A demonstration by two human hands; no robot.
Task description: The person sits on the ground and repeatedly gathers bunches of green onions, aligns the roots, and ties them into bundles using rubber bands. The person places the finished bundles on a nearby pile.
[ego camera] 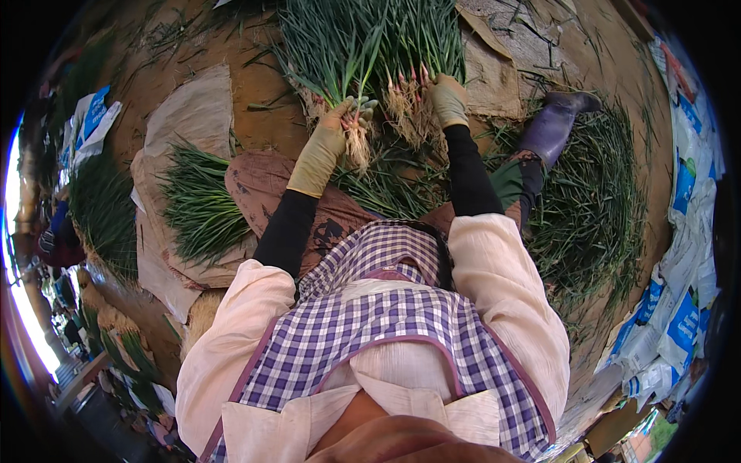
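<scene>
My left hand (329, 134), in a pale yellow glove, grips a few spring onions by their pinkish stem bases. Their pale roots (358, 147) hang below the fingers, and the long green leaves point away from me. My right hand (448, 101), gloved the same way, has its fingers curled at the stem bases on the right side of a large heap of spring onions (425, 35); its fingertips are partly hidden. Tangled roots (408, 113) of that heap lie between the two hands.
Trimmed bunches of green leaves (200, 202) lie on sacking (188, 113) to my left. Loose leaf scraps (590, 202) cover the ground by my purple rubber boot (544, 130) at right. White and blue plastic sacks (686, 312) line the right side. Another person (58, 234) is at far left.
</scene>
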